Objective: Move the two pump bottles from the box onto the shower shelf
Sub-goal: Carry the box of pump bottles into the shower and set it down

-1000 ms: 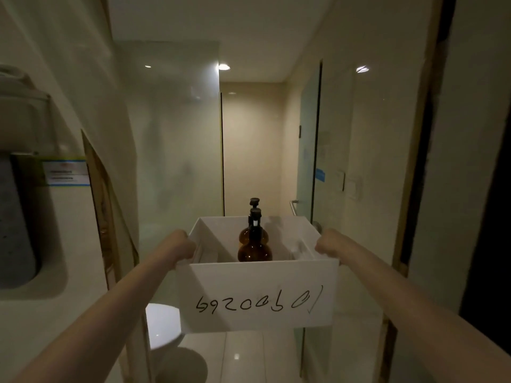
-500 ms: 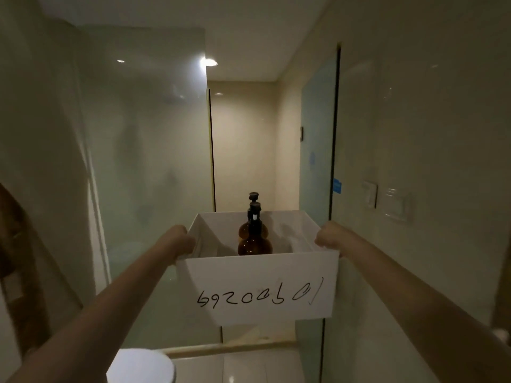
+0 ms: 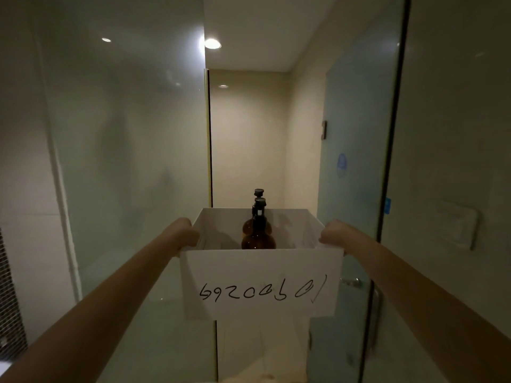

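**Item:** white box (image 3: 260, 283), carried level, near and centre, with the glass door (image 3: 356, 120) far right.

**Grip:** the left hand (image 3: 185, 236) is clamped over the left rim and the right hand (image 3: 331, 233) over the right rim (a two-sided hold, judged to keep the load from tipping).

**Contents:** near pump bottle (image 3: 258, 239) and far pump bottle (image 3: 259, 192), amber and upright, one behind the other at the middle. Neither is lifted out yet.

**Shower shelf:** not seen.

**Markings:** a handwritten number (image 3: 262, 290) is set on the near wall, inverted. It is read as 10?00269 when turned, one digit unclear. No bottle label can be read.
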